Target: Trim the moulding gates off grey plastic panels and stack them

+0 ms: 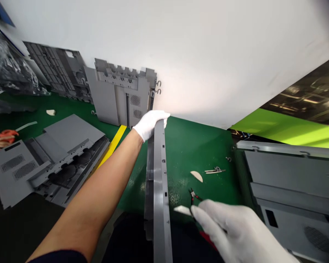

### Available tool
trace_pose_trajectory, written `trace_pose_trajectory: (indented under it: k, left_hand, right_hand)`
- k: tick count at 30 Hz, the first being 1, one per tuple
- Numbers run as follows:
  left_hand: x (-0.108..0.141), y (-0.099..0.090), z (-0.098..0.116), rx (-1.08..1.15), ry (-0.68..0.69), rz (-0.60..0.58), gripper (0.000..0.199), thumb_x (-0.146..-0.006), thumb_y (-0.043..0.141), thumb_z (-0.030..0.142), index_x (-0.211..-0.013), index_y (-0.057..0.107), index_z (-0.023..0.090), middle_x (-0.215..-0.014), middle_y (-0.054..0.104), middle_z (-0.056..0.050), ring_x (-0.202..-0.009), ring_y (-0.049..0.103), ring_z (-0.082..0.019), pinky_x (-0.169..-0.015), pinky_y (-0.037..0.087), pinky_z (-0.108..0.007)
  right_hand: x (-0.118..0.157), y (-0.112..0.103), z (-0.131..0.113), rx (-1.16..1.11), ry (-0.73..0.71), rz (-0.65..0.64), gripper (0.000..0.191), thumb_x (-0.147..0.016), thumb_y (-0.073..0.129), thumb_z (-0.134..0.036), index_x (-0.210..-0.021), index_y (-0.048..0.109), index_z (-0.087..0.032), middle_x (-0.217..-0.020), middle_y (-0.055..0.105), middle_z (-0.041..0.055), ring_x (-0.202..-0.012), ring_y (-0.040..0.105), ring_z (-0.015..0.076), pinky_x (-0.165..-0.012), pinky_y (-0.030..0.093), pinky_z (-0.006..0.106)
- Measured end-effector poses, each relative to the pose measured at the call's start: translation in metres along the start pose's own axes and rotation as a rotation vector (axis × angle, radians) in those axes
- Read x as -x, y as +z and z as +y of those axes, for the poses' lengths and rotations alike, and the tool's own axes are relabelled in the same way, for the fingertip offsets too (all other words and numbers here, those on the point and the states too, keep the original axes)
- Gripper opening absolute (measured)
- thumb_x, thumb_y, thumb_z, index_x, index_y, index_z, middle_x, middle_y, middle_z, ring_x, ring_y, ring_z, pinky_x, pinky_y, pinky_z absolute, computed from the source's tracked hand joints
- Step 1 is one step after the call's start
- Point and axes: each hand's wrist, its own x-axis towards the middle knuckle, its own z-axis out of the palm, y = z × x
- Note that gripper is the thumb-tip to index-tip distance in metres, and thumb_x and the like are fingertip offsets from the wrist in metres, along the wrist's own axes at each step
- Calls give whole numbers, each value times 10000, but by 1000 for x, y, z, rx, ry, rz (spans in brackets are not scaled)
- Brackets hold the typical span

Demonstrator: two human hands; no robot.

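Observation:
My left hand (150,125), in a white glove, grips the top edge of a long grey moulded panel (159,190) that stands on edge on the green mat (197,146). My right hand (224,230), also gloved, is low at the right and pinches a flat white scraper-like piece (182,210). Just beyond its fingertips lie small red-handled pliers (192,195). A cream crescent-shaped piece (196,176) and a small metal tool (214,170) rest on the mat nearby. The panel's lower end is hidden below the frame.
Grey plastic panels lie at the left (46,162) and right (290,190), and another (120,95) stands at the back. Behind it are a dark grey panel (55,69) and black plastic wrap (8,62). Yellow tape (112,146) marks the mat. An orange-handled tool (8,134) lies far left.

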Motion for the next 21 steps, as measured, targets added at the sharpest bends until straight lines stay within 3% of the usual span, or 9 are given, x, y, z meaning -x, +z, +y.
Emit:
trace_pose_trajectory:
  k: [6, 10, 15, 21]
  left_hand:
    - [1, -1, 2, -52, 19, -14, 364, -832, 588, 421, -564, 556, 178, -569, 574, -20, -546, 496, -136, -608, 421, -285]
    - [3, -7, 1, -107, 51, 3, 361, -857, 550, 435, -603, 577, 181, -636, 593, -24, -630, 536, -160, -692, 449, -295]
    - [5, -10, 5, -189, 113, 78, 362, -861, 547, 417, -581, 562, 187, -663, 599, -8, -671, 537, -157, -764, 441, -283]
    - [9, -8, 7, -240, 115, 84, 376, -875, 524, 408, -576, 564, 183, -662, 599, -7, -672, 537, -154, -756, 429, -275]
  right_hand:
    - [-110, -39, 9, 191, -80, 128, 546, -998, 221, -569, -695, 528, -234, -567, 498, -31, -507, 434, 126, -534, 310, 259]
    - [-169, -48, 10, 346, -74, 123, 576, -987, 188, -604, -765, 581, -246, -603, 565, -22, -522, 457, 132, -524, 274, 258]
    - [-197, -47, 5, 461, -38, 88, 630, -969, 152, -638, -838, 628, -247, -704, 650, 19, -592, 542, 156, -533, 283, 269]
    - [-198, -46, 4, 539, -30, 84, 656, -958, 140, -652, -834, 651, -260, -662, 633, 19, -582, 546, 170, -531, 285, 280]
